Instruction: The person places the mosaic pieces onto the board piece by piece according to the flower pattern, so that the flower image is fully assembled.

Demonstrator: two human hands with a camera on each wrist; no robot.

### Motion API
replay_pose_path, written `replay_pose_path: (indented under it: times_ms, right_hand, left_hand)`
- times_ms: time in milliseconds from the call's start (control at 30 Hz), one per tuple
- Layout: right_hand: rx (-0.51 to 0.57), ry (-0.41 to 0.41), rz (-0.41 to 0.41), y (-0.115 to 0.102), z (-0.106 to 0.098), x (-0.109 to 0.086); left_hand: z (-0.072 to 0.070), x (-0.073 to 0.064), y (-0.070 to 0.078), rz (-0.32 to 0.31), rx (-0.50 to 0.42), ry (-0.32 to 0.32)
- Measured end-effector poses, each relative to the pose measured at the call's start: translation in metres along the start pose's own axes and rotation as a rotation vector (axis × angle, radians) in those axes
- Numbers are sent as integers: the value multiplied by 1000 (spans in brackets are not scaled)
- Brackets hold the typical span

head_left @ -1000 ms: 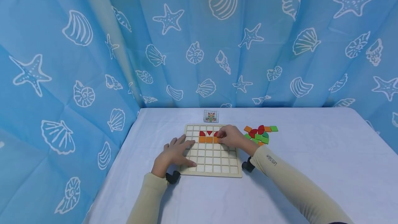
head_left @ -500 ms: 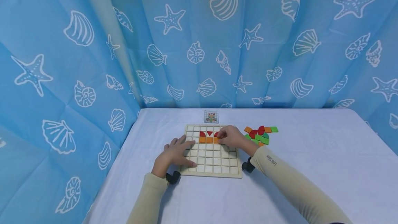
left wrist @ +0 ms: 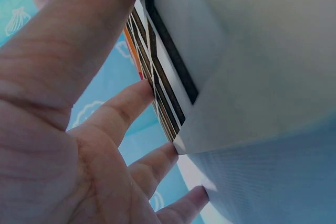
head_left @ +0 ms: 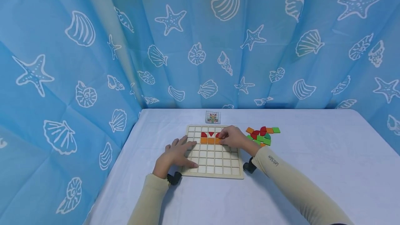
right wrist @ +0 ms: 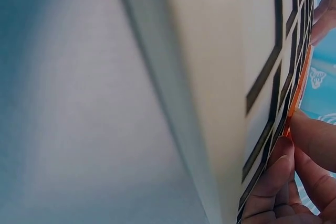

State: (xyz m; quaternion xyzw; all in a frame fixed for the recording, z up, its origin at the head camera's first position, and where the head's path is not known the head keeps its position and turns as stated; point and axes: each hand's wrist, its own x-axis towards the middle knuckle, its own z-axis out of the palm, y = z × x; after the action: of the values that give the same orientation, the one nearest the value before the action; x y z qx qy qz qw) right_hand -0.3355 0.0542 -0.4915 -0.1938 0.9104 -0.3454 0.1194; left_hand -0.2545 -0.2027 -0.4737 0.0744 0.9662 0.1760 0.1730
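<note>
A wooden grid board (head_left: 210, 162) lies on the table. An orange row of square tiles (head_left: 207, 141) sits in its upper part, with a red triangle (head_left: 211, 134) and red rounded pieces (head_left: 204, 135) just above. My right hand (head_left: 232, 137) pinches at the right end of that row; in the right wrist view, thumb and fingertips meet at an orange square tile (right wrist: 287, 125), mostly covered by them. Spread over the board's left side, my left hand (head_left: 176, 155) has its thumb and fingers extended, with fingertips at the board's edge in the left wrist view.
To the board's right lies a loose pile of red, orange and green pieces (head_left: 260, 138). Behind the board stands a small card with a coloured grid picture (head_left: 213, 117). A blue shell-patterned curtain (head_left: 193, 68) borders the white table (head_left: 312, 155) at the back and left.
</note>
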Motion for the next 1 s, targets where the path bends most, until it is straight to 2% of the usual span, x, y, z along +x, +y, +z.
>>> replay_pose_path:
  times_ms: [333,467,633,767,1000]
  right_hand:
    - [16,3,11,-6,-7,5]
    - [30,-4,41,-5,-7,4]
    - [42,-30,37,-4,-6,2]
    - [54,-2,23,-6,-7,1]
    - [56,-30,50,-5,-4,-2]
  left_hand:
    - [-8,4,3,-18,0,19]
    - [-6,5,4,-6,1,15]
    - [-5,3,4,-13,9,2]
    - [-7,3,5,-3,16,24]
    - [-1,-2,5,-6,-21,3]
